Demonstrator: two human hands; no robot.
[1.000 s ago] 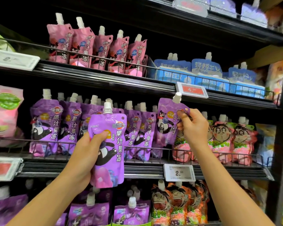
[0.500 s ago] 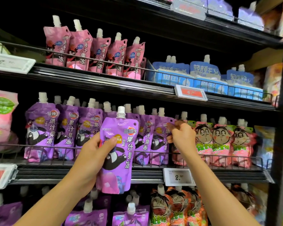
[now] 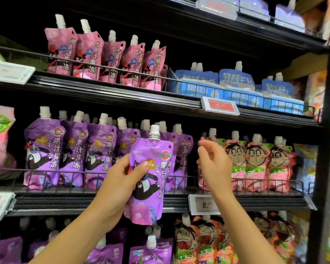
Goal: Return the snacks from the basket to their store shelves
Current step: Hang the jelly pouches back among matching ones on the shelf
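Before middle shelf: left grip grasping one purple pouch; right grip released, empty; five pink pouches above.

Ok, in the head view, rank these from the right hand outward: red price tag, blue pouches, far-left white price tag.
From the right hand:
1. Red price tag, directly above on the shelf edge.
2. Blue pouches, higher, upper right.
3. White price tag, far upper left.

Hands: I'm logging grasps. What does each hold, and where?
Left hand grips the purple pouch at its left edge, mid-body. Right hand holds nothing.
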